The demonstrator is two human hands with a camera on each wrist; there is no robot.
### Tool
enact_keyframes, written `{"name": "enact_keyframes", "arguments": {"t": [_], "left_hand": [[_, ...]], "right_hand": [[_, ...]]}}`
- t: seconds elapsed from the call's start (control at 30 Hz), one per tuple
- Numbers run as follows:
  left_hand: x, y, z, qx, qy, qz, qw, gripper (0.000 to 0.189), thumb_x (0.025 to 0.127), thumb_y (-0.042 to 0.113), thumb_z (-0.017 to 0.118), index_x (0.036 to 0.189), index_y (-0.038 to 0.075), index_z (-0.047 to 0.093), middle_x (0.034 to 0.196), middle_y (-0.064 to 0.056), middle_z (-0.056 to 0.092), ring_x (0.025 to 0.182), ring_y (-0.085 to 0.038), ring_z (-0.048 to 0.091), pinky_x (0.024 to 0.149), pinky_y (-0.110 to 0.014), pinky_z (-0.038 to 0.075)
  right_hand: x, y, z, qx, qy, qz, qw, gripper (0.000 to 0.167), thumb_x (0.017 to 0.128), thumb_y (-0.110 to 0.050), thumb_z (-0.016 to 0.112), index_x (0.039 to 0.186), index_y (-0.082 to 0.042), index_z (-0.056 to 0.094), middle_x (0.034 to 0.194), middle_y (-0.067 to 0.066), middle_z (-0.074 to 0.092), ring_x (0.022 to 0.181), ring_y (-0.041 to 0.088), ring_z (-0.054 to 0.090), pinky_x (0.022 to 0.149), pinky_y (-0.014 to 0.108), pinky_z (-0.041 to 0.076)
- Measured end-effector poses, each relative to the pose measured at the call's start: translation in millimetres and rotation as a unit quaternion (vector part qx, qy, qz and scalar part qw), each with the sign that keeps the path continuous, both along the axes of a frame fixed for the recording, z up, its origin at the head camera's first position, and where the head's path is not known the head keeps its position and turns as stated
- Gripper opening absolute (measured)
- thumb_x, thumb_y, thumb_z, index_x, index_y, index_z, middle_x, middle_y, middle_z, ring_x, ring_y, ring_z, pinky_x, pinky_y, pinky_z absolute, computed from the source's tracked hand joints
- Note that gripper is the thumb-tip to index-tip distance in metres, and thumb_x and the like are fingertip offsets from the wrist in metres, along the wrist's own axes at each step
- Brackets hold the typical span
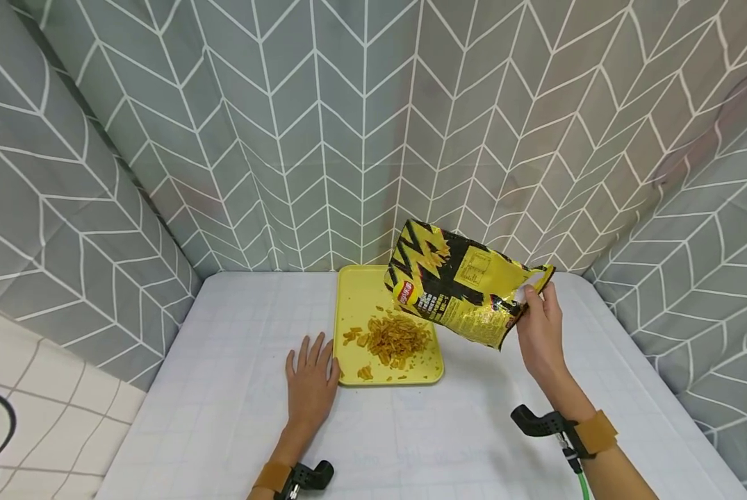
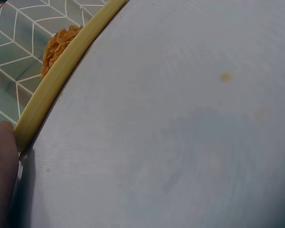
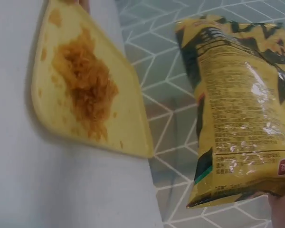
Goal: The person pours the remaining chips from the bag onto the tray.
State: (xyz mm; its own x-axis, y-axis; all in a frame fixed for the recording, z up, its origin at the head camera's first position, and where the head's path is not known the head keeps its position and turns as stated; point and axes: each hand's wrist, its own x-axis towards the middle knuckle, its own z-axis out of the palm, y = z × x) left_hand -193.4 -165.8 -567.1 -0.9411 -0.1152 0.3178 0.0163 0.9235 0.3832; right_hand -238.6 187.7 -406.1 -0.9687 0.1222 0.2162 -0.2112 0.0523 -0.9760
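Note:
A yellow and black chip bag (image 1: 461, 285) hangs tilted above the right part of the tray, its right end pinched by my right hand (image 1: 540, 330). In the right wrist view the printed back of the bag (image 3: 242, 114) shows, with only a bit of the hand at the edge. Below lies a yellow tray (image 1: 354, 292) bearing a heap of broken chips (image 1: 395, 339) and scattered crumbs. My left hand (image 1: 311, 382) rests flat with fingers spread, its thumb touching the tray's left edge. The left wrist view catches part of that hand and the tray's rim (image 2: 61, 73).
A white cloth (image 1: 242, 326) covers the table under the tray. Grey curtains (image 1: 360, 139) with white zigzag lines surround it at the back and sides. Both wrists wear a strapped camera (image 1: 542, 422), and a green cable runs from the right one.

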Motion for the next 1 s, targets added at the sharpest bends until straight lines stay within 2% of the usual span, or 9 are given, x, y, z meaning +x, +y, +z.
{"name": "enact_keyframes", "arguments": {"t": [0.07,0.17,0.2,0.4,0.5,0.6,0.8,0.9,1.0], "left_hand": [[-0.3,-0.2,-0.2,-0.003,0.001,0.000,1.0000,0.046,0.105,0.034,0.051,0.147,0.014,0.056,0.161,-0.009,0.047,0.155,-0.037,0.033,0.124,-0.063,0.022],[-0.9,0.0,-1.0,-0.004,0.000,0.001,1.0000,0.046,0.105,0.033,0.051,0.147,0.014,0.056,0.162,-0.009,0.047,0.155,-0.037,0.033,0.125,-0.063,0.022],[-1.1,0.2,-1.4,-0.004,0.000,0.000,1.0000,0.046,0.105,0.033,0.051,0.147,0.014,0.056,0.162,-0.009,0.047,0.155,-0.037,0.033,0.124,-0.063,0.022],[-0.3,1.1,-1.9,0.002,0.011,-0.001,0.9999,0.045,0.105,0.032,0.053,0.145,0.013,0.058,0.160,-0.011,0.049,0.154,-0.038,0.035,0.123,-0.064,0.023],[0.0,1.1,-1.6,0.003,0.011,-0.001,0.9999,0.045,0.105,0.032,0.053,0.146,0.013,0.058,0.160,-0.010,0.049,0.154,-0.038,0.035,0.123,-0.064,0.023],[0.4,0.9,-0.4,0.000,0.004,-0.002,1.0000,0.046,0.105,0.032,0.052,0.146,0.013,0.057,0.160,-0.010,0.049,0.154,-0.037,0.035,0.124,-0.063,0.023],[1.3,0.8,2.0,-0.002,0.000,0.000,1.0000,0.046,0.105,0.033,0.052,0.146,0.014,0.057,0.161,-0.010,0.048,0.154,-0.037,0.035,0.124,-0.063,0.023],[0.9,0.9,1.7,-0.001,-0.002,0.000,1.0000,0.046,0.105,0.033,0.052,0.147,0.014,0.057,0.161,-0.009,0.047,0.155,-0.037,0.034,0.124,-0.063,0.023],[0.5,0.8,1.5,-0.001,-0.002,0.000,1.0000,0.046,0.106,0.034,0.051,0.147,0.014,0.056,0.161,-0.009,0.047,0.155,-0.037,0.034,0.124,-0.063,0.023]], "right_hand": [[0.6,-2.1,-2.2,0.060,0.003,-0.015,0.9981,0.027,0.112,-0.033,0.035,0.132,-0.016,0.042,0.112,-0.011,0.055,0.093,0.001,0.059,0.074,0.016,0.053],[1.9,-4.2,-3.5,0.169,0.008,-0.058,0.9840,0.030,0.112,-0.032,0.036,0.127,-0.007,0.045,0.098,-0.015,0.057,0.076,0.002,0.058,0.064,0.018,0.051],[2.5,-4.3,-3.3,0.176,0.014,-0.062,0.9823,0.031,0.112,-0.032,0.036,0.126,-0.005,0.045,0.098,-0.015,0.058,0.078,0.001,0.060,0.065,0.017,0.053],[1.5,-1.4,-3.0,0.027,-0.006,-0.019,0.9994,0.023,0.112,-0.036,0.036,0.129,-0.021,0.043,0.116,-0.011,0.057,0.100,-0.001,0.060,0.078,0.012,0.052],[1.8,0.2,-5.7,0.056,-0.009,-0.012,0.9983,0.025,0.112,-0.034,0.036,0.131,-0.020,0.043,0.115,-0.013,0.057,0.099,-0.002,0.060,0.078,0.012,0.053],[2.0,1.6,-7.5,0.135,-0.003,-0.038,0.9901,0.024,0.112,-0.033,0.036,0.126,-0.015,0.045,0.103,-0.014,0.059,0.082,-0.002,0.060,0.067,0.015,0.053],[1.1,2.7,-5.4,0.028,0.002,-0.014,0.9995,0.022,0.112,-0.036,0.036,0.128,-0.022,0.043,0.114,-0.009,0.055,0.099,-0.001,0.059,0.077,0.012,0.052],[1.4,3.9,-6.2,0.092,0.017,-0.012,0.9955,0.027,0.112,-0.033,0.036,0.130,-0.013,0.043,0.109,-0.012,0.055,0.093,-0.001,0.060,0.074,0.013,0.053],[1.3,5.3,-6.5,0.185,0.031,-0.041,0.9814,0.030,0.112,-0.031,0.037,0.126,-0.005,0.044,0.099,-0.015,0.057,0.079,0.000,0.060,0.065,0.016,0.053]]}}
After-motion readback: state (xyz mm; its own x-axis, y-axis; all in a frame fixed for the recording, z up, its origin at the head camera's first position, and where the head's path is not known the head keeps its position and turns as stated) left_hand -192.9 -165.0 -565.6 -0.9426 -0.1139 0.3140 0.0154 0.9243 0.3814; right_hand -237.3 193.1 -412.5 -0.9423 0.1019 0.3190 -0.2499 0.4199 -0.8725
